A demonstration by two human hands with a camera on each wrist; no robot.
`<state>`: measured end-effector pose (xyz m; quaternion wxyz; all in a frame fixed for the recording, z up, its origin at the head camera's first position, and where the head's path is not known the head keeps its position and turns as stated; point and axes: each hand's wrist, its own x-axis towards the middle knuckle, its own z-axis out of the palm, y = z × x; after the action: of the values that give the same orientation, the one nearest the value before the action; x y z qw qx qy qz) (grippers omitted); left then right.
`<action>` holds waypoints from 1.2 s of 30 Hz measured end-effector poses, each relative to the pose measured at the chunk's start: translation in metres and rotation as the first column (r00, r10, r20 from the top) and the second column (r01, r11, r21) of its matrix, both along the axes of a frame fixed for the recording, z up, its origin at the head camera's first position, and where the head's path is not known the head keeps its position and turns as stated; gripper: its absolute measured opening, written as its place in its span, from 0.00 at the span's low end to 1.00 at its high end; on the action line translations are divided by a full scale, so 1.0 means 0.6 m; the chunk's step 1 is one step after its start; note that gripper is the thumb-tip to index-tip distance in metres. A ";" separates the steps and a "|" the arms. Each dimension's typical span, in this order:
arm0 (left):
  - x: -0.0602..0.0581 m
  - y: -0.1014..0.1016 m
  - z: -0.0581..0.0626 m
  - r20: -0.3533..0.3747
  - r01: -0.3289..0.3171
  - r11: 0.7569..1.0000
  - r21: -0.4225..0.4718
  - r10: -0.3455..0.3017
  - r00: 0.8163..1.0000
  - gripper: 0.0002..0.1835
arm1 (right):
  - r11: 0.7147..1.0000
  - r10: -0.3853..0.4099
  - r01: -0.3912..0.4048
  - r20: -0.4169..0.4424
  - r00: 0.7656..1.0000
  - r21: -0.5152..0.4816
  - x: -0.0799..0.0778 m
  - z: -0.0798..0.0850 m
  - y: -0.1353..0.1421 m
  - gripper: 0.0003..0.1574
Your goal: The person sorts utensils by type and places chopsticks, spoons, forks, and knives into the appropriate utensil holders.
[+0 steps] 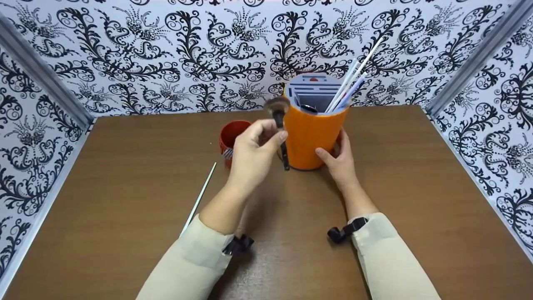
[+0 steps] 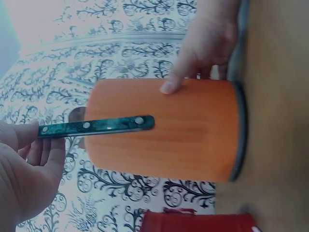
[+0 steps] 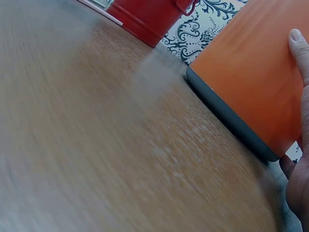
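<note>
My left hand (image 1: 254, 156) pinches a spoon (image 1: 280, 118) between thumb and fingers. Its round metal bowl points up and its dark handle hangs down, in front of an orange holder (image 1: 314, 135). In the left wrist view the riveted handle (image 2: 96, 126) looks dark green and overlaps the holder's orange side. My right hand (image 1: 341, 160) grips that holder low on its right side, thumb in front; its other fingers are partly hidden behind. The holder stands upright on the table, and its grey slotted top (image 1: 314, 85) holds several pale sticks (image 1: 354, 85) and a dark utensil (image 1: 309, 108).
A red bucket (image 1: 227, 137) stands left of the holder, partly hidden by my left hand. One thin pale stick (image 1: 200, 198) lies on the brown table (image 1: 125, 175) beside my left forearm. Patterned walls (image 1: 166, 58) enclose the back and sides.
</note>
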<state>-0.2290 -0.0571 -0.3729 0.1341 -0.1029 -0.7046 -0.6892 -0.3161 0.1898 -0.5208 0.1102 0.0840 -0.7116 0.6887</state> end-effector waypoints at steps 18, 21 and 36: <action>-0.040 0.037 0.122 -0.252 -0.013 0.957 0.289 0.089 0.964 0.07 | 1.000 -0.001 0.001 0.010 1.000 0.003 0.002 0.001 -0.001 0.60; -0.049 0.044 0.134 -0.257 -0.035 0.952 0.304 0.117 0.959 0.06 | 1.000 -0.004 0.004 0.023 1.000 0.006 0.004 0.003 -0.002 0.60; -0.115 0.061 0.085 -0.130 -0.169 0.960 0.225 0.202 0.971 0.07 | 0.999 -0.011 0.009 0.054 0.998 0.039 0.003 0.005 0.000 0.64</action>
<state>-0.2980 -0.0205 -0.3218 0.2615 -0.0733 -0.6213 -0.7350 -0.3141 0.1898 -0.5180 0.0929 0.0639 -0.7280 0.6762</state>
